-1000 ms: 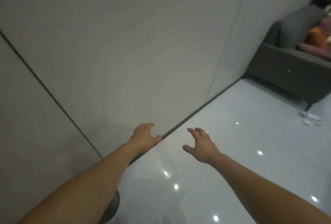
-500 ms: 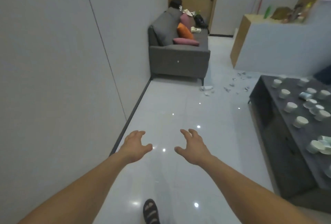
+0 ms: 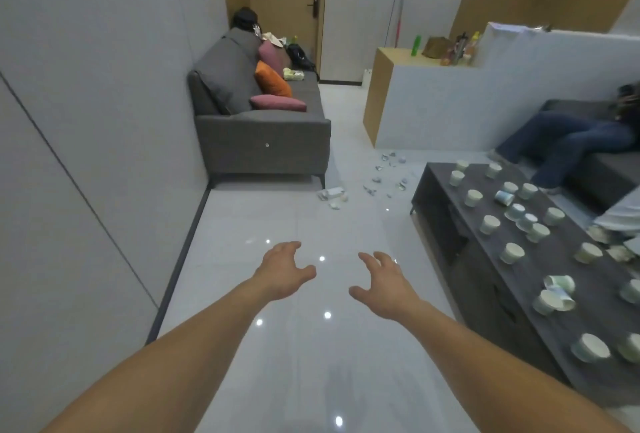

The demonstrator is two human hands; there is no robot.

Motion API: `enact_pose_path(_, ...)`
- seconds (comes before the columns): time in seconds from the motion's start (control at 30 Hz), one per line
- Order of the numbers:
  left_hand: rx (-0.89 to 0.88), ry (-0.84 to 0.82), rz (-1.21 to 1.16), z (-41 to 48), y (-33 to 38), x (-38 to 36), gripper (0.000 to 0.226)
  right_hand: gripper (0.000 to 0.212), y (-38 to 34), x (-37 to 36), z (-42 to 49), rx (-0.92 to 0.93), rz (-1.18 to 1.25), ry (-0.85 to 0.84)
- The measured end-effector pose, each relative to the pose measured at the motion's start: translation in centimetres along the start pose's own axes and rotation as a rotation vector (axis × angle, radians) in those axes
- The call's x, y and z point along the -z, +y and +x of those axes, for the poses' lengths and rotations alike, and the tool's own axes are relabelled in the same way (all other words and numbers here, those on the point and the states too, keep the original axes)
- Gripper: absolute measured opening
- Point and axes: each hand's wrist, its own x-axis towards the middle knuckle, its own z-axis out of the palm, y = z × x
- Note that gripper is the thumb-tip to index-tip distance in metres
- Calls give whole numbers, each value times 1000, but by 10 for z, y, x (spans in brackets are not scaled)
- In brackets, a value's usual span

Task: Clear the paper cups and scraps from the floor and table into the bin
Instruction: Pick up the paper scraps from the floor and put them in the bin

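While both arms are reaching out over the glossy floor (image 3: 277, 225), a grey sofa (image 3: 263, 142) is standing along its left edge and a dark table (image 3: 540, 273) along its right. The left hand (image 3: 282, 273) and right hand (image 3: 384, 287) are hovering with fingers spread and loosely curled, holding nothing. Paper cups (image 3: 489, 224) are dotting the tabletop from its far edge to its near edge. Scraps (image 3: 381, 173) are lying on the floor between the sofa and the table's far corner.

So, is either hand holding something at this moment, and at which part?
Nothing is held. The left hand and the right hand are both empty, fingers spread, above the floor.
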Motion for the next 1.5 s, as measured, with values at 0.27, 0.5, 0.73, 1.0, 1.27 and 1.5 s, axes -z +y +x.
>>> enact_pose_path(0.27, 0, -96, 27, 137, 33, -2, 74, 80, 31, 24, 121, -65, 50, 15)
enact_pose_path(0.5, -6, -87, 46, 287, 93, 9, 73, 79, 69, 70, 268, -63, 82, 24)
enact_pose_path(0.73, 22, -93, 37, 406, 136, 16, 72, 78, 105, 121, 387, -59, 89, 9)
enact_pose_path(1.0, 54, -140, 8, 561, 151, 7, 73, 76, 135, 146, 529, -72, 57, -45)
enact_pose_path(1.27, 76, -162, -25, 742, 172, 23, 71, 76, 152, 186, 701, -76, -17, -94)
enact_pose_path(1.5, 105, -180, -5, 865, 191, 34, 68, 74, 176, 214, 828, -69, -5, -129)
